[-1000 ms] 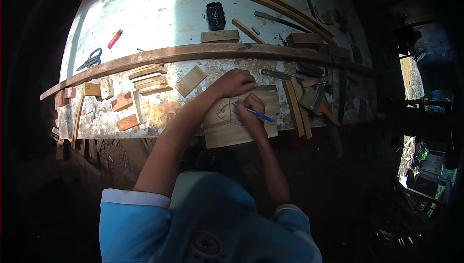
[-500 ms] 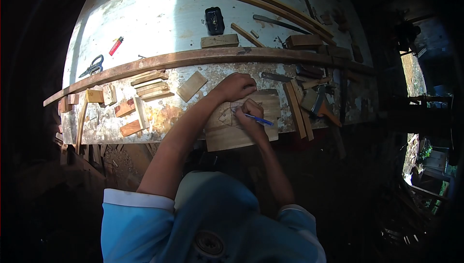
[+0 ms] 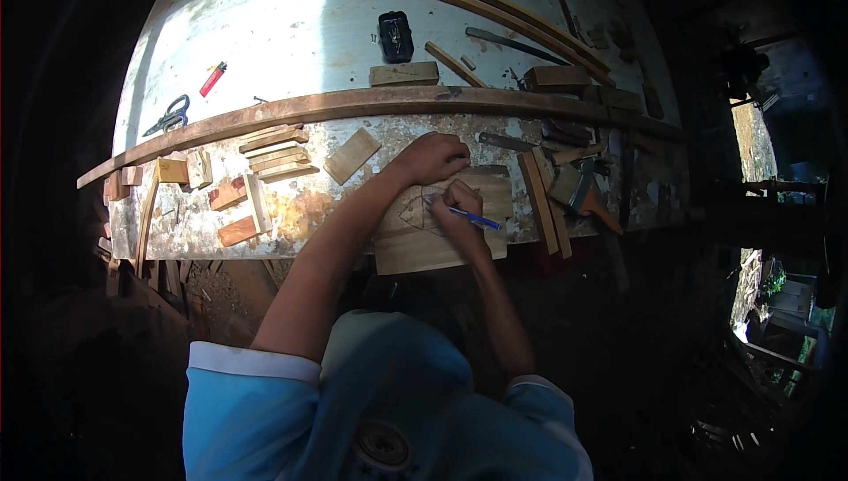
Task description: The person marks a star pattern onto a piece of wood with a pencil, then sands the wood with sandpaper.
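Note:
A flat wooden board (image 3: pixel 411 256) lies at the near edge of the workbench, with curved pencil-like lines drawn on it. My right hand (image 3: pixel 461 220) is closed around a blue pen (image 3: pixel 475 218), its tip over the drawn lines. At the board's far left edge, my left hand (image 3: pixel 430 159) rests with its fingers curled against the wood. The undersides of those fingers are hidden. Just left of that hand lies a small rectangular wood piece (image 3: pixel 352 156).
A long wooden bar (image 3: pixel 353 106) crosses the workbench. Stacked strips (image 3: pixel 278 152) and small blocks (image 3: pixel 237 232) lie left. To the right are two slats (image 3: pixel 543 203) and an orange-handled tool (image 3: pixel 601 213). Scissors (image 3: pixel 170 116), a red lighter (image 3: pixel 213 79) and a black tray (image 3: pixel 395 37) sit beyond.
The view has shifted very slightly. Both hands stay in nearly the same place, with the pen still in my right hand over the drawn lines.

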A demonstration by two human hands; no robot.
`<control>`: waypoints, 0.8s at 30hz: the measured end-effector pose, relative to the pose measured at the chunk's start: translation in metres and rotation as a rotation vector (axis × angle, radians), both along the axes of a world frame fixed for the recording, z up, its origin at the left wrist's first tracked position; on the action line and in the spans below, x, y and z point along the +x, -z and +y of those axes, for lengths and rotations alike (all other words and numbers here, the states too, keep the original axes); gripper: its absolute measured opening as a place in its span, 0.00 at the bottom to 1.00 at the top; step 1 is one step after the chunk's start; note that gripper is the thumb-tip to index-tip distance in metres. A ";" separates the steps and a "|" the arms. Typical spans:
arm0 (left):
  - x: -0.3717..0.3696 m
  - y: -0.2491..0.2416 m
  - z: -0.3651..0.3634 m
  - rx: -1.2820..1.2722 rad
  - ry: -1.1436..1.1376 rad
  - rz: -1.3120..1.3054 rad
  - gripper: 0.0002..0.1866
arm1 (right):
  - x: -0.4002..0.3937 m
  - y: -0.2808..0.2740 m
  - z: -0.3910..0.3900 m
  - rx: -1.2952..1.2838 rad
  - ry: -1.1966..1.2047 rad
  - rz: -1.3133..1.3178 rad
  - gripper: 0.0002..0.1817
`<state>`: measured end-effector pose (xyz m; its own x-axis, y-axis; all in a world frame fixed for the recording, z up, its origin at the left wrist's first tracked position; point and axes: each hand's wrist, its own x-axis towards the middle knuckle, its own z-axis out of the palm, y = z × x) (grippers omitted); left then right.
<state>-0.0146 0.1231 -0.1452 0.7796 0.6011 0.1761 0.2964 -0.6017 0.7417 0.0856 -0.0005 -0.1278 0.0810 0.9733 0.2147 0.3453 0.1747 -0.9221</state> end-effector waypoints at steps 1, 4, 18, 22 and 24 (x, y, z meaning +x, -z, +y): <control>0.000 0.002 0.000 0.022 -0.004 -0.023 0.11 | 0.001 -0.002 0.000 -0.014 -0.015 0.009 0.15; 0.000 0.000 0.000 0.022 -0.004 -0.018 0.11 | -0.001 0.000 0.000 0.010 0.016 0.002 0.15; -0.001 -0.004 0.000 -0.047 -0.005 0.074 0.13 | -0.017 0.004 -0.020 -0.025 -0.029 0.011 0.19; 0.000 0.003 -0.001 0.050 -0.030 -0.003 0.11 | -0.016 -0.003 -0.010 -0.020 -0.015 0.040 0.18; 0.000 0.004 -0.001 0.048 -0.021 -0.009 0.11 | -0.017 0.004 -0.007 0.020 -0.021 0.000 0.16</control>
